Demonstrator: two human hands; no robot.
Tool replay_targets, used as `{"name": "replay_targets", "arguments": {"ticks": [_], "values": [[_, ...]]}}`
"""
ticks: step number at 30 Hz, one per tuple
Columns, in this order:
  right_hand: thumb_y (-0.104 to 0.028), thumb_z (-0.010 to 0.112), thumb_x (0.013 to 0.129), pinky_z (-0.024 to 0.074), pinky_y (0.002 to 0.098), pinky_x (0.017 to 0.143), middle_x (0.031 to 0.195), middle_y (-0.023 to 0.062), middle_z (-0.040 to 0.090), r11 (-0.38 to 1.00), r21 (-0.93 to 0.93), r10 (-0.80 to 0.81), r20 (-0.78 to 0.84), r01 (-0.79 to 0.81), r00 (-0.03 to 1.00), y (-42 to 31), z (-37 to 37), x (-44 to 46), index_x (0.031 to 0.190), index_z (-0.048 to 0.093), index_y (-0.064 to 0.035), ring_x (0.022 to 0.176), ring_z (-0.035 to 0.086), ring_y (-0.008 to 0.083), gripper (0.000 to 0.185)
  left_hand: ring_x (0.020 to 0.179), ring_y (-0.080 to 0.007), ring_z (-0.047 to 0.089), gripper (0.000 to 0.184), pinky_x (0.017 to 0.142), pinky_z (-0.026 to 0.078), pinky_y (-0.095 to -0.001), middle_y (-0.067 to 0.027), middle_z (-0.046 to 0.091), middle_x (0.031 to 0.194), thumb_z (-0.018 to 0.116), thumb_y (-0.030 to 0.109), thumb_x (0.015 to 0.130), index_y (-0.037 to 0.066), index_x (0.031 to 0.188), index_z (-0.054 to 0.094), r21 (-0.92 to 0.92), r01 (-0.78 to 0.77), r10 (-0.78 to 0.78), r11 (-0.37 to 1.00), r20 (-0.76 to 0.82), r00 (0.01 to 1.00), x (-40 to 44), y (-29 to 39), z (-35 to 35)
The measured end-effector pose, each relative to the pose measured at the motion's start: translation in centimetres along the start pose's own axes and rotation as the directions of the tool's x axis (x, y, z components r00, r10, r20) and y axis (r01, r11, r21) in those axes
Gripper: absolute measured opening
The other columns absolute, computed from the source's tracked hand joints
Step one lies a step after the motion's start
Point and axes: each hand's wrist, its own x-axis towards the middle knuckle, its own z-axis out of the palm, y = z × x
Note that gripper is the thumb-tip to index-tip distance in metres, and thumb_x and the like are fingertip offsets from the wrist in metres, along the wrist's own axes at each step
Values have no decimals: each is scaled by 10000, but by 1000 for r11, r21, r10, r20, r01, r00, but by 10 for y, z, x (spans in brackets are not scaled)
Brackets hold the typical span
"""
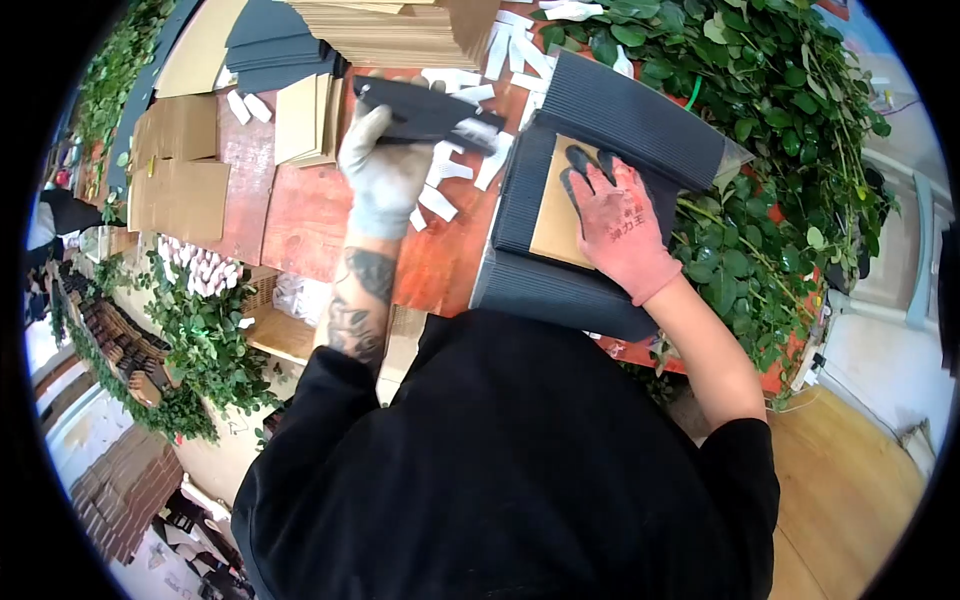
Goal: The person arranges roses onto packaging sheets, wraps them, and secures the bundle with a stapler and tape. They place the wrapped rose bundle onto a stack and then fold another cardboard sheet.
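My left hand [385, 180], in a pale glove, is closed around a black, long, stapler-like tool [425, 112] with a light patch near its right end. The tool is held above the table, left of the black corrugated sheet [620, 110]. My right hand [620, 220], in a pink glove with dark fingertips, lies flat with fingers spread on a tan cardboard piece [562, 205]. That cardboard rests on the middle of the corrugated sheet, whose upper and lower sections stand up at an angle. Nothing shows in the right hand's grasp.
Leafy stems [760, 120] are heaped along the right side. White strips [437, 203] lie scattered on the red table [305, 215]. Cardboard stacks [400, 35] and dark sheets [270, 45] stand at the back left. Pale-wrapped flowers [200, 268] are below left.
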Motion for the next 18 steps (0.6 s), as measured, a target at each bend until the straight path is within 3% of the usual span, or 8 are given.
{"name": "replay_targets", "arguments": {"ticks": [4, 7, 9, 13, 16, 17, 18], "values": [[-235, 525, 841, 285, 439, 1091, 1303, 125, 534, 1000, -15, 11, 17, -11, 1000, -3, -5, 0, 1284, 520, -85, 1237, 436, 361, 469, 1045, -265, 581, 547, 942, 484, -441, -109, 580, 1083, 530, -35, 744, 122, 1262, 458, 164, -81, 80, 983, 10, 997, 16, -38, 6], [-249, 524, 838, 282, 432, 1093, 1308, 125, 529, 999, -34, 20, 54, -18, 998, -3, -4, 2, 1287, 518, -83, 1242, 430, 358, 479, 1085, -257, 565, 572, 962, 478, -434, -93, 568, 1129, 539, -61, 726, 125, 1262, 466, 169, -63, 55, 984, 55, 997, 24, -46, 5], [-212, 514, 828, 293, 444, 1074, 1298, 136, 538, 1000, -2, 0, 6, 0, 1000, -2, -2, 0, 1285, 517, -84, 1219, 440, 363, 475, 1127, -306, 547, 556, 1026, 420, -479, -124, 572, 1175, 528, -22, 735, 78, 1279, 471, 258, -178, 166, 950, 68, 984, 28, -55, 9], [-185, 510, 814, 302, 457, 1054, 1276, 149, 555, 1000, -12, -15, -31, 14, 999, -3, -4, 0, 1279, 520, -83, 1193, 453, 366, 475, 1117, -298, 555, 550, 1030, 419, -480, -119, 571, 1185, 535, -29, 739, 75, 1275, 474, 231, -125, 101, 965, 115, 988, 39, -61, 9], [-186, 509, 813, 302, 457, 1053, 1268, 153, 564, 1000, 6, -25, -54, 25, 998, -1, -3, 0, 1280, 523, -84, 1189, 458, 366, 478, 968, -251, 594, 412, 950, 476, -449, -64, 591, 984, 555, -106, 720, 103, 1074, 528, 158, -113, 69, 981, 260, 963, 53, -59, 14], [-186, 509, 813, 302, 457, 1053, 1268, 153, 564, 1000, 5, -28, -57, 29, 998, -1, -1, -1, 1280, 523, -84, 1189, 458, 366, 478, 846, -234, 594, 320, 879, 501, -462, -52, 582, 906, 552, -109, 735, 99, 978, 527, 171, -118, 80, 978, 212, 974, 53, -61, 16], [-186, 508, 812, 302, 457, 1053, 1266, 155, 567, 1000, 13, -24, -59, 25, 998, -2, 1, -1, 1280, 524, -84, 1187, 460, 368, 478, 846, -234, 594, 320, 879, 501, -462, -52, 582, 906, 552, -109, 735, 99, 978, 527, 173, -122, 84, 977, 212, 974, 54, -60, 14]]}}
